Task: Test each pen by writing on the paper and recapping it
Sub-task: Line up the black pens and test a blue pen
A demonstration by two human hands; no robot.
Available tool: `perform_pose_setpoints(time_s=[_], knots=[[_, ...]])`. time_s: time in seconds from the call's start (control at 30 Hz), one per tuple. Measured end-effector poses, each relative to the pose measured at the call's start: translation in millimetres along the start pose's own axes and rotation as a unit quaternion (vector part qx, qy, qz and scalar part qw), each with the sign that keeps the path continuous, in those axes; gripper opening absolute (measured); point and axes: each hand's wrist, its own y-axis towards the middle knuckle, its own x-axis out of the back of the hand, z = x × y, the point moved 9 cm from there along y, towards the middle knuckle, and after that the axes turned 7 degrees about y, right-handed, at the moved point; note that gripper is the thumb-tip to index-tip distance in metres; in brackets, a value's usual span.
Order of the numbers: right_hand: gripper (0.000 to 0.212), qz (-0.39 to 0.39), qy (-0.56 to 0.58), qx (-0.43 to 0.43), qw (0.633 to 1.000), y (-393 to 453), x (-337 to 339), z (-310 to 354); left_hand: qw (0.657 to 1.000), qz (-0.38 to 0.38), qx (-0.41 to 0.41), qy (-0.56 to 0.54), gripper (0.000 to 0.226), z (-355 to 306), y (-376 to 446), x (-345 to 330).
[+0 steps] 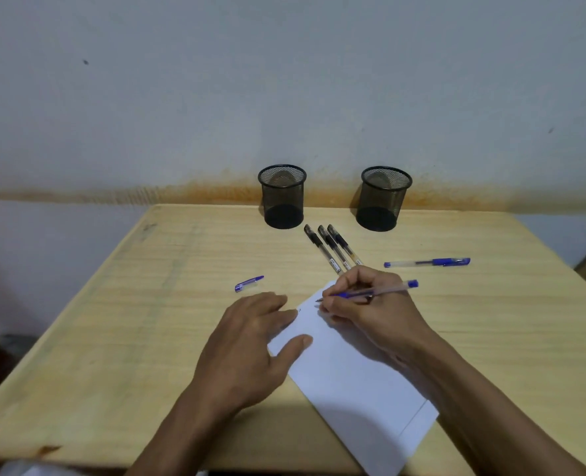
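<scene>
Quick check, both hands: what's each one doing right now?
Left hand: open, flat, pressing down the paper, holding nothing.
Right hand: closed on the uncapped blue pen, tip at the paper.

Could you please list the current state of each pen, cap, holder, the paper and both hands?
Blue pen in hand: uncapped, tip on the paper.
Loose blue cap: off, lying on the table.
Second blue pen: capped, lying flat.
Three black pens: capped, lying side by side.
Two mesh holders: upright, apparently empty.
Paper: flat, held down.
Left hand: flat, pressing the paper.
Right hand: gripping the pen.
</scene>
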Motion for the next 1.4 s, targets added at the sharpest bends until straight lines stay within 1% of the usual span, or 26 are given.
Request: perform_pose_setpoints(time_s=[0.1, 0.17, 0.27, 0.37, 0.43, 0.6, 0.7, 0.87, 1.07, 1.17, 1.3, 1.4], knots=[[0.008, 0.015, -0.059, 0.010, 0.998, 13, -5, 4, 1.000, -0.007, -0.002, 0.002, 0.049, 0, 0, 1], [0.011, 0.040, -0.111, 0.023, 0.993, 22, -10, 7, 1.000, -0.004, -0.004, 0.005, 0.050, 0, 2, 0], [0.014, 0.057, -0.138, 0.038, 0.988, 30, -15, 9, 1.000, -0.002, -0.002, 0.000, 0.053, -1, 2, -1], [0.013, 0.043, -0.108, 0.043, 0.992, 33, -16, 6, 1.000, -0.004, 0.004, -0.003, 0.054, 1, 3, -2], [0.012, 0.046, -0.091, 0.040, 0.994, 34, -18, 3, 1.000, -0.009, -0.003, 0.004, 0.052, 2, 3, -3], [0.011, 0.068, -0.099, 0.041, 0.992, 38, -18, 1, 0.995, -0.079, -0.052, 0.021, 0.043, -2, 0, -2], [0.012, 0.057, -0.080, 0.052, 0.994, 39, -17, 4, 0.993, -0.100, -0.067, 0.022, 0.040, -4, 0, 2], [0.016, 0.090, -0.053, 0.048, 0.993, 41, -25, -4, 0.994, -0.082, -0.064, 0.025, 0.041, -5, 3, 1], [0.019, 0.089, -0.085, 0.059, 0.991, 43, -27, -5, 0.997, -0.050, -0.047, 0.024, 0.043, -1, 3, -5], [0.021, 0.092, -0.068, 0.051, 0.992, 45, -26, -9, 0.998, -0.047, -0.048, 0.021, 0.044, -2, 3, -6], [0.019, 0.080, -0.081, 0.052, 0.992, 42, -25, -6, 0.997, -0.051, -0.044, 0.022, 0.043, -2, 2, -5], [0.021, 0.080, -0.059, 0.053, 0.994, 43, -27, -8, 0.997, -0.053, -0.044, 0.021, 0.043, -2, 2, -4]])
